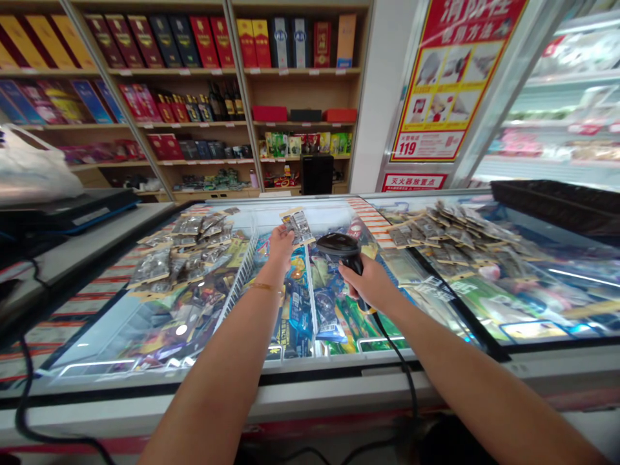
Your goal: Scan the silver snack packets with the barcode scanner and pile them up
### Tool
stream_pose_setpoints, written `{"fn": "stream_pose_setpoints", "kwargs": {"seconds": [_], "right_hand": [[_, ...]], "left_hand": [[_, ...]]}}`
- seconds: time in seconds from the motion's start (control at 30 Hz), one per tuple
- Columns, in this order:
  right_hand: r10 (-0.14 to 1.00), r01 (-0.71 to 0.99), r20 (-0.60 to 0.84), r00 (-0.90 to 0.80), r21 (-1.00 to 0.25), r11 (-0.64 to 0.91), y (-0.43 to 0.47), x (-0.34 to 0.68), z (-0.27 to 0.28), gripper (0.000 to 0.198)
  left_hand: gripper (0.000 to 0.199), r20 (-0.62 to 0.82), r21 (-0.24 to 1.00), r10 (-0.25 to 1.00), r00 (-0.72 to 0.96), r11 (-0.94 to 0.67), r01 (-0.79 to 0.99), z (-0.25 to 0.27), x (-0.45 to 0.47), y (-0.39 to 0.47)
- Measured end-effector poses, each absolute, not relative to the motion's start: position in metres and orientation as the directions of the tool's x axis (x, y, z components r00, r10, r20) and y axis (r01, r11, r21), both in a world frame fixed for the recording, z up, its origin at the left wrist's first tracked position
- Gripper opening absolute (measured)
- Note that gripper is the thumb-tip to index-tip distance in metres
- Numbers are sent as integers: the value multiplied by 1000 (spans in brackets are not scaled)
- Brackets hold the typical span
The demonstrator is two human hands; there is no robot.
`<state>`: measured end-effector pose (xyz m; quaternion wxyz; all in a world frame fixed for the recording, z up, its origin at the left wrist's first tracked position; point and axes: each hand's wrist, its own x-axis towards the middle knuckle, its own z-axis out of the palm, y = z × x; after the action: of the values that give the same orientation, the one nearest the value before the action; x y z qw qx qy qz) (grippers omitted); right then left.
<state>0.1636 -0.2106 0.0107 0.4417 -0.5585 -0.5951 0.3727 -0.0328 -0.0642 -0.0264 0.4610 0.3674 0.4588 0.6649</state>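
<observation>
My left hand [281, 244] grips a small snack packet [298, 226] by its left edge, holding it up over the freezer's glass top [334, 213]. Wrapped around the handle of a black barcode scanner [339, 244] is my right hand [365, 284]. The scanner's head points left, close to the packet but apart from it. A black cable hangs from the scanner's handle toward the front edge. To the left lies a pile of similar packets [169, 261] on the glass. A second pile of such packets [450, 229] lies to the right.
Below the glass are wire baskets with colourful frozen goods [295, 303]. A black tray [557, 203] rests at the right rear. On the left, a white plastic bag [36, 165] sits on a dark device. Shelves with boxes [213, 42] stand behind.
</observation>
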Motion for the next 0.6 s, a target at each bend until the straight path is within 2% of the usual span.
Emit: {"fn": "stream_pose_setpoints", "kwargs": {"seconds": [0.17, 0.37, 0.6], "right_hand": [[992, 343, 128, 8, -932, 118, -209, 165, 9, 15], [992, 239, 119, 41, -965, 106, -203, 179, 14, 14], [974, 258, 187, 129, -955, 149, -204, 259, 30, 18]], "left_hand": [[28, 41, 948, 955, -293, -129, -289, -24, -32, -65], [28, -4, 954, 964, -266, -77, -291, -20, -27, -73], [36, -82, 961, 974, -212, 22, -275, 13, 28, -71]]}}
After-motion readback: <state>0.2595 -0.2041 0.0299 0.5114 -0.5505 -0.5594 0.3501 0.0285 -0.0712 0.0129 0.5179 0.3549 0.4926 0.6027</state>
